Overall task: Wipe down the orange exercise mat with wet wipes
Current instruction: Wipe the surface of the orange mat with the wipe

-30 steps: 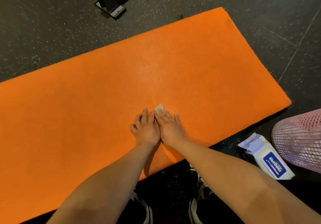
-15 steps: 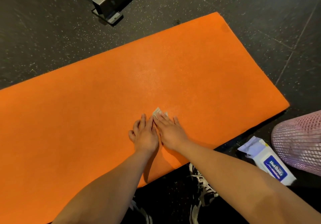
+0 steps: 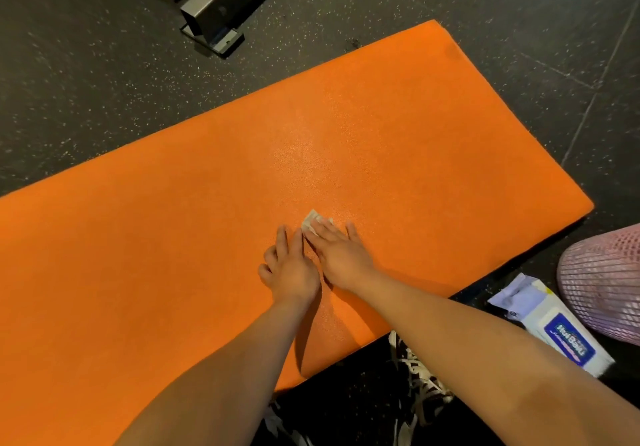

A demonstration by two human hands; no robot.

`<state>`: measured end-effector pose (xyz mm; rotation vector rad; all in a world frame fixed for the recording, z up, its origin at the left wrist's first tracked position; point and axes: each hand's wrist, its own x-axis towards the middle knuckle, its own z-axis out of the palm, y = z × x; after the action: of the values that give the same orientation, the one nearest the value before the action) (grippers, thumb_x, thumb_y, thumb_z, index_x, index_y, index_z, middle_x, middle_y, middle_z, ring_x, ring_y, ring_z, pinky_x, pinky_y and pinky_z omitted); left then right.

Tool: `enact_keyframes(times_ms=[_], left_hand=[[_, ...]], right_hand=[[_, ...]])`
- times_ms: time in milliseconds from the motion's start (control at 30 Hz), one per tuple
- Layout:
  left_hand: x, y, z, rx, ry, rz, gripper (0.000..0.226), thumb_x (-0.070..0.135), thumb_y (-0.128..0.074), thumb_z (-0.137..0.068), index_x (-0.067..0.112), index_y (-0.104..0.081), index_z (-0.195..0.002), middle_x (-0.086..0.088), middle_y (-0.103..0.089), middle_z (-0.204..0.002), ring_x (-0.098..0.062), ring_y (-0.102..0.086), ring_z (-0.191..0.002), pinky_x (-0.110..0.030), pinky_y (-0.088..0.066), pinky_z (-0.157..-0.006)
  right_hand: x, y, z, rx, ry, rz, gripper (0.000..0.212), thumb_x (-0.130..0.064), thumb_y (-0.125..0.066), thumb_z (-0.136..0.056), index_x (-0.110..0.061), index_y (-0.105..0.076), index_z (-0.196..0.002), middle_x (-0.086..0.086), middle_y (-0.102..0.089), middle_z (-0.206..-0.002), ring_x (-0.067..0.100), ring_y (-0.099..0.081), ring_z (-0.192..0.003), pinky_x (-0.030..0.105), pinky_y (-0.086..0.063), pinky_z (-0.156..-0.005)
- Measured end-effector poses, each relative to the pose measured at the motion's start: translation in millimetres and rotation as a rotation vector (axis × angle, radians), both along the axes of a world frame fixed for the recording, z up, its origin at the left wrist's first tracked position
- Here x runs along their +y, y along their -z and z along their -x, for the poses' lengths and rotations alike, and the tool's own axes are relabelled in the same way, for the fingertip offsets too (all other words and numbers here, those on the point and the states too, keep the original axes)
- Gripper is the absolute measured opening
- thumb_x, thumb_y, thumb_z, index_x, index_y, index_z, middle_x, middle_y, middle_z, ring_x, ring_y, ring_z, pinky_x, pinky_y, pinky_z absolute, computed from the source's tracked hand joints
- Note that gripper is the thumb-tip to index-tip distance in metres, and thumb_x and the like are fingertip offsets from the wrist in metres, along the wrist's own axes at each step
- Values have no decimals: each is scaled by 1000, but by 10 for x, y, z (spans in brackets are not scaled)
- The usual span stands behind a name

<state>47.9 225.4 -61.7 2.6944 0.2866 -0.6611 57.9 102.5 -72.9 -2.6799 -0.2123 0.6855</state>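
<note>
left hand (image 3: pixel 289 272) flat, palm down | right hand (image 3: pixel 341 257) flat, touching it

**Free room and obstacles around the mat**

The mat (image 3: pixel 173 255) lies flat on the floor (image 3: pixel 86 82). Its bare surface runs wide to the left of the hands, ahead of them to the far edge, and rightward to the far corner.

The left hand (image 3: pixel 291 272) and right hand (image 3: pixel 341 258) lie flat side by side, touching, so each bars the other's inward travel. The wipe (image 3: pixel 311 219) shows from under the right fingertips.

Off the mat:
- A metal frame foot (image 3: pixel 221 6) stands beyond the far edge, apart from it.
- A wipe pack (image 3: pixel 561 335) and a pink mesh object (image 3: pixel 602 283) lie just beside each other, near the right end of the near edge.
- A shoe (image 3: pixel 419 383) sits just beside the near edge.
</note>
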Motion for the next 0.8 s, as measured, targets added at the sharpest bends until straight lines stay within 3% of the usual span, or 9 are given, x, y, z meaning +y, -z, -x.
enact_keyframes(times_ms=[200,500,700,800], left_hand=[[16,52,-230,-21,49,-41,59,24,-37,-102,42,-20,-155,10,1,-168,-23,-7,-149,-47,-15,-111],[85,157,-200,-32,12,28,54,27,-35,-105,42,-23,-155,12,2,-168,-18,-5,-148,-43,-11,-111],[97,153,-207,-26,21,19,56,28,-36,-104,44,-22,-155,12,1,-168,-17,-6,-148,-41,-12,-109],[93,163,-210,-15,13,23,55,29,-35,-103,44,-23,-155,13,2,-168,-17,-7,-149,-43,-12,-112]], right_hand=[[-256,46,-308,3,378,106,70,-12,-36,-100,-24,-7,-163,0,7,-170,15,12,-156,52,8,-122],[-31,131,-158,-34,23,-10,65,-16,-36,-105,-28,-8,-163,-7,0,-170,10,9,-155,44,14,-121],[-188,88,-197,-13,418,99,60,-24,-27,-109,-26,-2,-163,-8,5,-169,12,9,-155,49,7,-125],[13,40,-136,-9,329,4,61,-22,-30,-108,-24,-3,-163,-5,5,-170,13,11,-155,52,3,-125]])
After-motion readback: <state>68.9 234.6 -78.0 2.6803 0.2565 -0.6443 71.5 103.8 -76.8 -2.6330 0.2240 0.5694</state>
